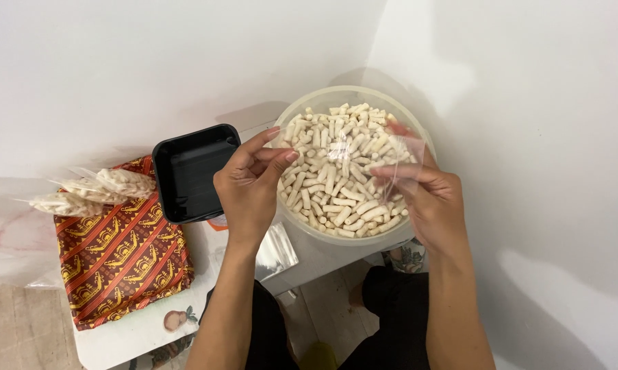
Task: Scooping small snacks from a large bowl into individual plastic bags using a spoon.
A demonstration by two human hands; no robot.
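A round translucent bowl (302,109) full of small pale cylindrical snack pieces (336,185) sits in front of me. Over it I hold a small clear plastic bag (363,154), stretched between both hands. My left hand (250,188) pinches the bag's left edge with thumb and fingers. My right hand (422,195) pinches its right edge above the bowl's right side. The bag looks empty.
A black plastic tray (189,171) lies left of the bowl. Two filled clear bags of the snack (96,188) rest on a red and orange patterned box (120,257). More clear plastic (278,250) lies under my left wrist. White walls close in behind and to the right.
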